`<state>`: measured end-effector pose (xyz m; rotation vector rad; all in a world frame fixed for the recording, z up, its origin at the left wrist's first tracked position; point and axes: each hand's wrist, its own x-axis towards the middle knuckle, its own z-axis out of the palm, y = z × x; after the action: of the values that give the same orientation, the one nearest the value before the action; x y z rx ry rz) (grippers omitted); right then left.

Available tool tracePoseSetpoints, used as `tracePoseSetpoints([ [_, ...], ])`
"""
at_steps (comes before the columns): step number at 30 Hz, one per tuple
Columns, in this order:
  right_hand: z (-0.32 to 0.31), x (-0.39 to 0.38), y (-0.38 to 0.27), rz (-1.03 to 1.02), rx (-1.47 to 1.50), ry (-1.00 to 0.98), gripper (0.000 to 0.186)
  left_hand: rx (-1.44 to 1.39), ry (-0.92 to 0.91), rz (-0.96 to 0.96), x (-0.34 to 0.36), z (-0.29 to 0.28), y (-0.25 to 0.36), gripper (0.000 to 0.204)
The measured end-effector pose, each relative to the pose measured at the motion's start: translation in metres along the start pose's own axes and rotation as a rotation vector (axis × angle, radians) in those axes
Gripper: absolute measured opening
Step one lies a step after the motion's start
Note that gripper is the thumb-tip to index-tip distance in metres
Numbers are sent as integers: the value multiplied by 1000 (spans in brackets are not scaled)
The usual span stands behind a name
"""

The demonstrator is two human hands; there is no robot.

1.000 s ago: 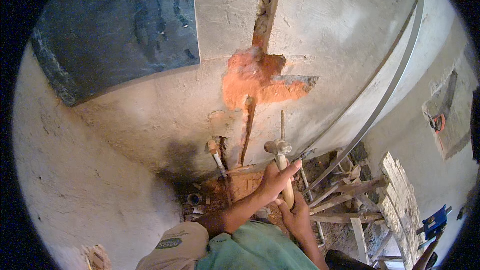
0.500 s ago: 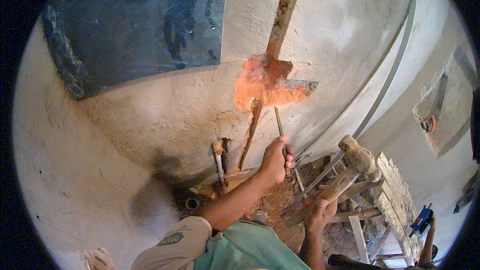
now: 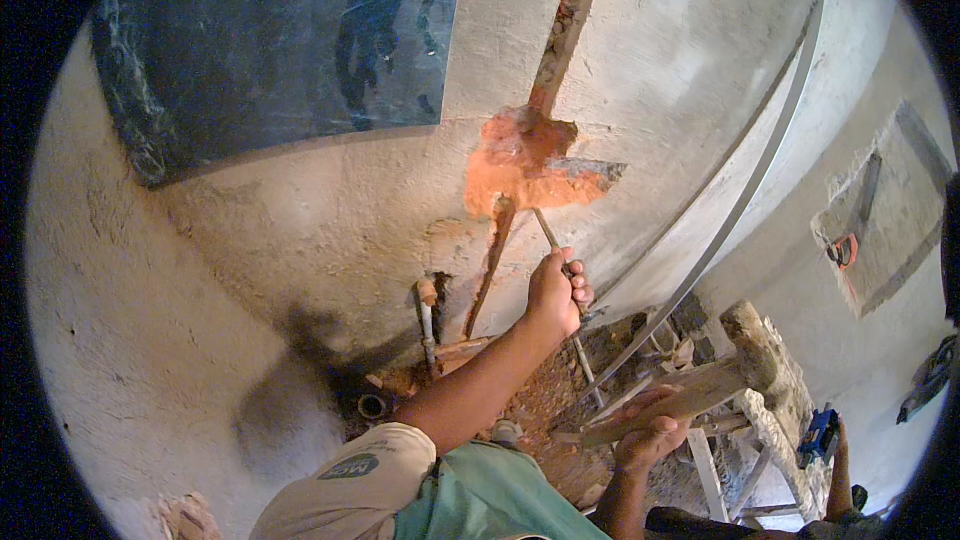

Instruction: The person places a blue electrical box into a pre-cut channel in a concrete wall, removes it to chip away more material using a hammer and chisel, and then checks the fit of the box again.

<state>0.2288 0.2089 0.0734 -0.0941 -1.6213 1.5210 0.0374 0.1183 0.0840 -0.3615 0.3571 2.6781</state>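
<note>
My left hand (image 3: 558, 290) is wrapped round a thin metal chisel (image 3: 547, 231). The chisel's tip meets the wall just below the broken-out orange patch (image 3: 500, 170), right of a narrow groove (image 3: 487, 270). In my right hand (image 3: 652, 435) is the wooden handle of a club hammer (image 3: 752, 345). Its dusty head points up and to the right, well apart from the chisel. Whether the thin rod showing below my left fist belongs to the chisel, I cannot tell.
A dark blue-black panel (image 3: 280, 50) covers the upper left wall. A capped pipe (image 3: 427, 315) stands near the wall's foot, amid rubble. At right are a rough wooden trestle (image 3: 712, 480), a long metal strip (image 3: 745, 205) and another person's hand (image 3: 840, 440) by a blue tool (image 3: 818, 435).
The hammer has swung right and downward, its handle now lying flatter. My left hand has tilted the chisel, its upper end leaning further left. The view has shifted slightly.
</note>
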Motion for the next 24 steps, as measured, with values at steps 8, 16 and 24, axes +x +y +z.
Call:
tracePoseSetpoints([
  [8,12,24,-37,-174,165,183,57,-151,-12,-4,32,18,9,24],
  [16,21,28,-49,-301,162,243,65,-203,-22,24,37,32,17,24],
  [24,50,44,-52,-193,71,31,42,-461,9,-22,44,63,32,17],
])
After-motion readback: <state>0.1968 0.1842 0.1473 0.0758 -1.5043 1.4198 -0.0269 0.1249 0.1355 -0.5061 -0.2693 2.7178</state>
